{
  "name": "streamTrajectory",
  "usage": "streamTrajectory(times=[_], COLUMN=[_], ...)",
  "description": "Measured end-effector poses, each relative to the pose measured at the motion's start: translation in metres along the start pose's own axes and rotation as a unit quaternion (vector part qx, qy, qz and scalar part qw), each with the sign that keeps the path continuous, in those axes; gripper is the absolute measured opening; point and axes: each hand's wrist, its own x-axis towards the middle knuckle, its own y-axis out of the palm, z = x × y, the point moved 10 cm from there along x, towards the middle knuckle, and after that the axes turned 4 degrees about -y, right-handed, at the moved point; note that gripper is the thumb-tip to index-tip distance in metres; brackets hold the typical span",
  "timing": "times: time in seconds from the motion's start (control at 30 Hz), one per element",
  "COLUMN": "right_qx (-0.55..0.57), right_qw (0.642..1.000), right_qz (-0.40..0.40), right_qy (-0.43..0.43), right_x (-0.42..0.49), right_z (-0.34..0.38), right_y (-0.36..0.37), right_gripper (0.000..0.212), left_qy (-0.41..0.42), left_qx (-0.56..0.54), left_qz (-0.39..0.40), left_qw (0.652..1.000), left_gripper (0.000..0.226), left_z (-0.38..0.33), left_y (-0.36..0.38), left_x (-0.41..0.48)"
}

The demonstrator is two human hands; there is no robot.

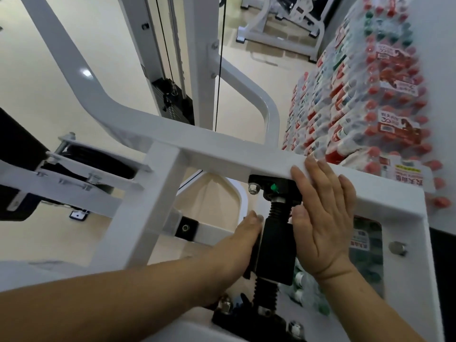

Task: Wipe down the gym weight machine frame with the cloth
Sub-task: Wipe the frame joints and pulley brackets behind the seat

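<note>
Right hand [323, 218] lies flat, fingers straight, on the white steel frame beam [222, 151]. Left hand [241, 245] is beside the black rectangular block [275, 248]; its grip cannot be determined.

Shrink-wrapped bottle packs [365, 99] are stacked high at right; another white machine [276, 25] stands beyond on the cream floor [37, 90].
</note>
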Motion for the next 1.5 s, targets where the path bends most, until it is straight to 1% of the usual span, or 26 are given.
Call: streamTrajectory(times=[0.07, 0.17, 0.2, 0.3, 0.43, 0.5, 0.53, 0.6, 0.63, 0.67, 0.73, 0.77, 0.8, 0.83, 0.87, 0.9, 0.93, 1.0, 1.03, 1.07, 1.13, 1.2, 1.3, 1.37, 1.4, 1.5], right_qx=[-0.003, -0.007, -0.004, -0.001, -0.043, -0.013, 0.008, 0.027, 0.018, 0.007, 0.01, 0.012, 0.004, -0.011, -0.027, -0.037, -0.045, -0.057, -0.052, -0.034, 0.017, 0.044, 0.054, 0.05, 0.05, 0.047], right_qw=[1.0, 1.0, 1.0, 0.999, 0.995, 0.994, 0.994, 0.993, 0.993, 0.993, 0.994, 0.994, 0.995, 0.995, 0.996, 0.996, 0.996, 0.996, 0.997, 0.998, 0.999, 0.999, 0.998, 0.998, 0.998, 0.999], right_qz=[0.009, 0.022, 0.022, 0.029, 0.069, 0.093, 0.104, 0.117, 0.119, 0.121, 0.112, 0.104, 0.098, 0.09, 0.08, 0.07, 0.059, 0.046, 0.04, 0.033, 0.02, 0.015, 0.023, 0.027, 0.023, 0.012], right_qy=[0.003, 0.011, 0.015, 0.02, 0.049, 0.056, 0.043, 0.003, -0.01, -0.014, -0.01, -0.014, -0.023, -0.033, -0.04, -0.041, -0.042, -0.05, -0.05, -0.045, -0.029, -0.021, -0.015, -0.015, -0.016, -0.013], right_x=[-0.001, 0.0, 0.0, 0.007, 0.031, 0.045, 0.05, 0.058, 0.059, 0.059, 0.057, 0.058, 0.062, 0.067, 0.075, 0.083, 0.09, 0.092, 0.09, 0.088, 0.086, 0.087, 0.087, 0.087, 0.087, 0.088], right_z=[0.0, -0.001, -0.002, 0.001, 0.001, 0.009, 0.019, 0.04, 0.046, 0.05, 0.049, 0.047, 0.048, 0.049, 0.05, 0.051, 0.054, 0.059, 0.059, 0.056, 0.047, 0.04, 0.04, 0.039, 0.039, 0.038], right_y=[0.002, 0.004, 0.003, -0.003, -0.008, -0.001, 0.005, 0.016, 0.021, 0.024, 0.025, 0.023, 0.022, 0.021, 0.021, 0.021, 0.022, 0.026, 0.027, 0.027, 0.026, 0.024, 0.025, 0.026, 0.025, 0.023], right_gripper=[0.061, 0.062, 0.062, 0.06, 0.051, 0.051, 0.052, 0.053, 0.052, 0.05, 0.046, 0.044, 0.041, 0.035, 0.03, 0.027, 0.028, 0.029, 0.029, 0.028, 0.021, 0.017, 0.016, 0.017, 0.016, 0.016], left_qy=[-0.018, -0.032, -0.036, -0.07, -0.093, -0.071, -0.049, 0.034, 0.056, 0.059, 0.0, -0.024, -0.034, -0.032, -0.024, -0.006, 0.026, 0.111, 0.135, 0.132, 0.054, -0.002, -0.029, -0.036, -0.03, 0.041], left_qx=[-0.003, -0.043, -0.055, -0.054, -0.047, -0.039, -0.034, -0.02, -0.012, -0.013, -0.044, -0.061, -0.069, -0.06, -0.041, -0.005, 0.055, 0.179, 0.226, 0.269, 0.37, 0.437, 0.482, 0.55, 0.59, 0.696], left_qz=[0.011, -0.003, -0.007, -0.031, -0.038, -0.023, -0.017, 0.014, 0.016, 0.021, 0.039, 0.049, 0.054, 0.035, -0.003, -0.046, -0.093, -0.189, -0.22, -0.228, -0.201, -0.174, -0.166, -0.164, -0.169, -0.192], left_qw=[1.0, 0.999, 0.998, 0.996, 0.994, 0.996, 0.998, 0.999, 0.998, 0.998, 0.998, 0.997, 0.996, 0.997, 0.999, 0.999, 0.994, 0.959, 0.939, 0.927, 0.905, 0.882, 0.86, 0.818, 0.789, 0.691], left_gripper=[0.071, 0.06, 0.061, 0.085, 0.09, 0.083, 0.077, 0.057, 0.049, 0.045, 0.052, 0.051, 0.045, 0.038, 0.034, 0.032, 0.03, 0.025, 0.021, 0.028, 0.061, 0.07, 0.075, 0.08, 0.082, 0.078], left_z=[0.006, 0.006, 0.009, 0.029, 0.036, 0.027, 0.019, -0.007, -0.015, -0.017, 0.001, 0.01, 0.014, 0.013, 0.012, 0.008, -0.001, -0.021, -0.024, -0.023, -0.002, 0.018, 0.034, 0.04, 0.041, 0.023], left_y=[-0.001, 0.001, 0.002, 0.0, -0.003, 0.0, 0.001, 0.007, 0.008, 0.009, 0.009, 0.007, 0.004, -0.002, -0.01, -0.02, -0.031, -0.055, -0.064, -0.069, -0.066, -0.054, -0.048, -0.052, -0.053, -0.053], left_x=[0.002, 0.012, 0.013, 0.008, 0.003, 0.009, 0.011, 0.005, 0.002, -0.004, -0.011, -0.015, -0.021, -0.027, -0.029, -0.031, -0.03, -0.021, -0.011, 0.0, 0.027, 0.04, 0.047, 0.048, 0.046, 0.037])
